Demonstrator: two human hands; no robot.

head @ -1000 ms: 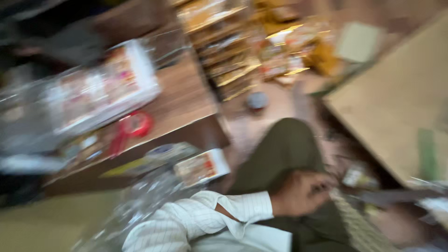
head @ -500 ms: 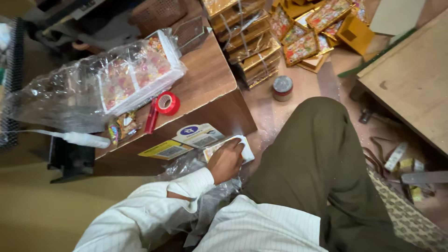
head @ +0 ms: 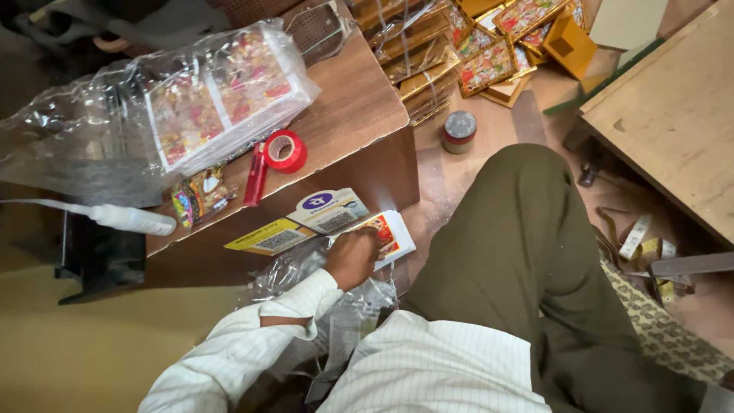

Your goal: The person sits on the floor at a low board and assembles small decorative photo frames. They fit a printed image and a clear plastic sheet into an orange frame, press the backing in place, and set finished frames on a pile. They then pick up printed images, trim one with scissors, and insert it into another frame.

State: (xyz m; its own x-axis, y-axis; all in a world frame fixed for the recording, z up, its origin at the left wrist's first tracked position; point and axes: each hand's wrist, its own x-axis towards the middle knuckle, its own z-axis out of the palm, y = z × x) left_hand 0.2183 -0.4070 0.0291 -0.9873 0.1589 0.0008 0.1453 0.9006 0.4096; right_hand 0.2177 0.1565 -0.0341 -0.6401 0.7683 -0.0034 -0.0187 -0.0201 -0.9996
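Under the left hand [head: 352,256] grip: a picture card [head: 390,233].

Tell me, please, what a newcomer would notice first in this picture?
The left hand grips a small colourful card beside the low wooden table. On the table lie a clear plastic bag of bright printed cards and a red tape roll. Gold-framed pictures are heaped on the floor beyond.

We count one red tape roll [head: 284,151], one red marker [head: 255,176], one round tin [head: 459,131], two printed cards [head: 306,222], one white tube [head: 126,218], one hand [head: 353,256].
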